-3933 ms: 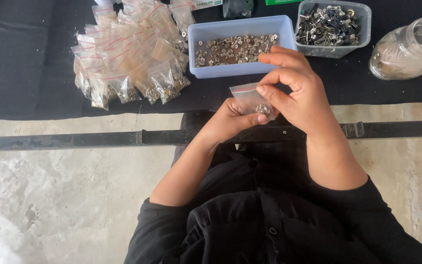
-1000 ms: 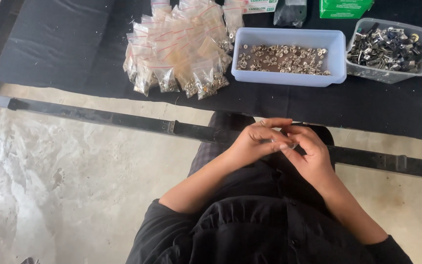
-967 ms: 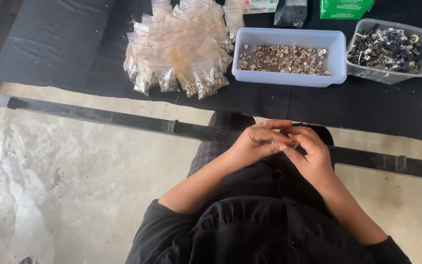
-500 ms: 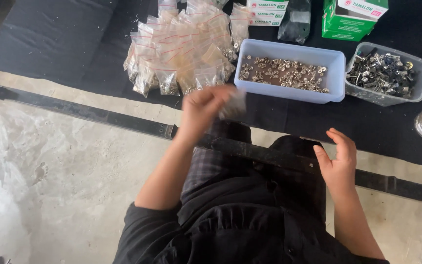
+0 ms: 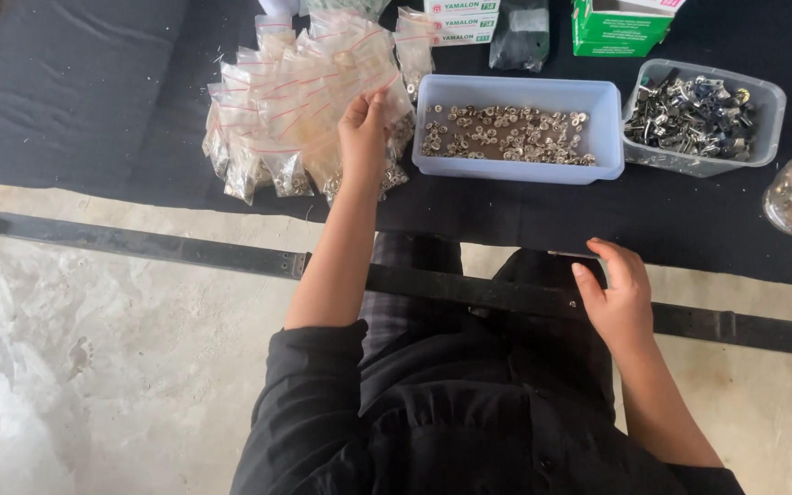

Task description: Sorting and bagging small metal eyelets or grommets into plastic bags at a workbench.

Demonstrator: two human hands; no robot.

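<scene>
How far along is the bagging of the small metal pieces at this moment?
Done: a sizeable heap of small sealed bags lies on the black cloth. In hand: the left hand rests on that heap's right edge; whether it holds a bag cannot be told. The right hand is empty, by the lap. Left: the pale blue tray holds many loose pieces, and the clear tub is fairly full.
</scene>
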